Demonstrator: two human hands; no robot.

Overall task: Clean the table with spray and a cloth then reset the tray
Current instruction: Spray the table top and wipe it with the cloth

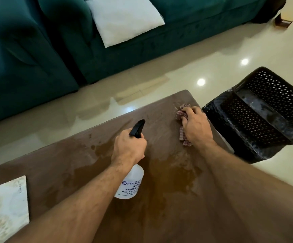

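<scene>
Cloth [183, 127] under right-hand fingers [188, 114]

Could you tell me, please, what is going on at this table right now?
A person is cleaning a brown table. The left hand grips a spray bottle by its neck, nozzle pointing away. The right hand presses a checked cloth onto the tabletop near the far right corner. Wet patches show in the middle of the table, so wiping is not finished. A pale tray lies at the near left edge, and a black plastic chair stands beside the table.
</scene>
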